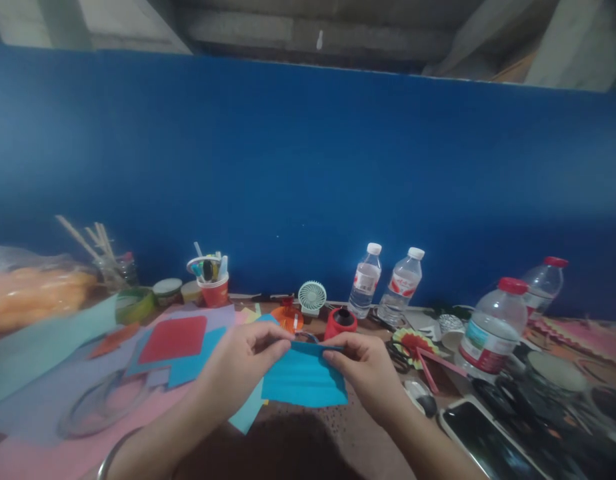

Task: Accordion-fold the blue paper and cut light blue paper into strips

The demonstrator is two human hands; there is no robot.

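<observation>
A sheet of blue paper (305, 377) hangs between my hands above the brown table, its upper edge folded over. My left hand (255, 357) pinches that edge near its left end, thumb and index finger together. At the right end, my right hand (361, 367) grips the same edge between thumb and fingers. Faint horizontal creases run across the sheet. Behind it lie an orange round item (287, 319) and a red item with a black top (341, 322). A pale green-blue paper piece (248, 408) shows below my left hand.
On the left, coloured papers (28, 427) carry a red square (173, 338) and a wire coil (101, 403). A red cup (214, 291), a small fan (312, 297) and water bottles (365, 280) stand along the blue wall (308, 167). At right lie a phone (488, 437) and a larger bottle (493, 330).
</observation>
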